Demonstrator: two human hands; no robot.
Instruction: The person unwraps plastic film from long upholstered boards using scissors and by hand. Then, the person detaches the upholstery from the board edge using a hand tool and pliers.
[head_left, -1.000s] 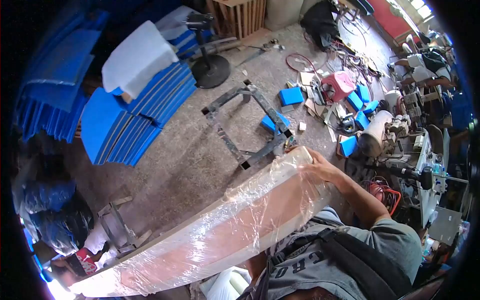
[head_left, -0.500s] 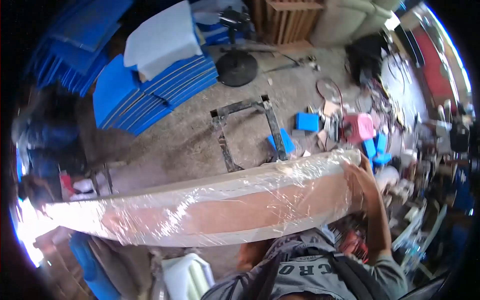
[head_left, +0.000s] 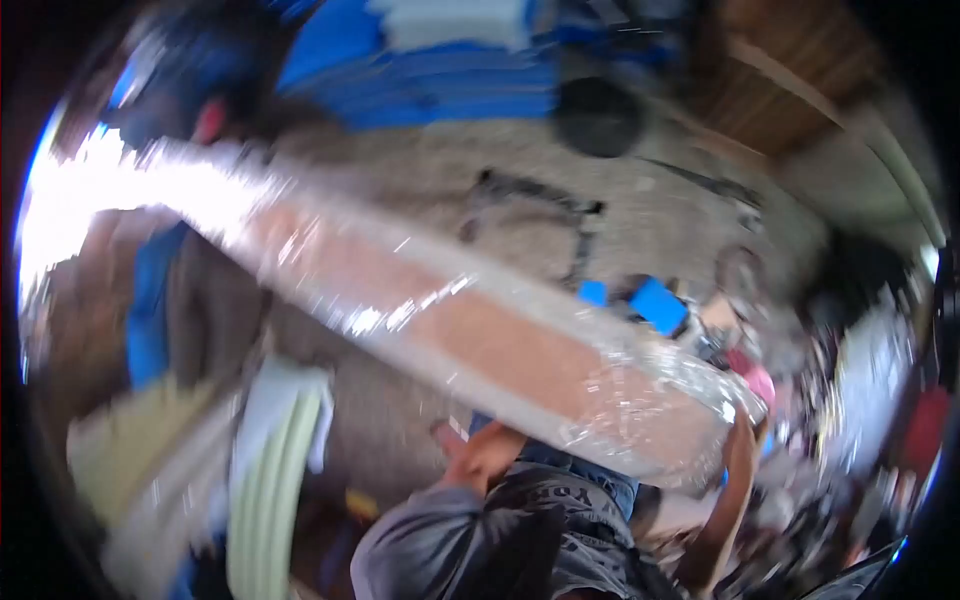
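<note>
A long, flat, brown panel with pale edges (head_left: 500, 350), wrapped in shiny clear plastic, slants across the head view from upper left to lower right in front of my body. My right hand (head_left: 742, 430) is wrapped around its right end. At the near long edge, my left hand (head_left: 487, 450) grips the panel from below, with its fingertips hidden under it. Glare washes out the far left end. Motion blur softens the whole picture.
A dark metal frame (head_left: 535, 190) lies on the floor beyond the panel. Stacked blue sheets (head_left: 440, 90), a round black base (head_left: 598, 117) and a blue block (head_left: 658, 305) are farther off. Pale green foam pieces (head_left: 265, 490) stand at lower left. Clutter covers the right side.
The panel has swung from nearly level to a steep slant, its left end up and right end down in view. My left hand shows more at the near edge. The camera view has turned.
</note>
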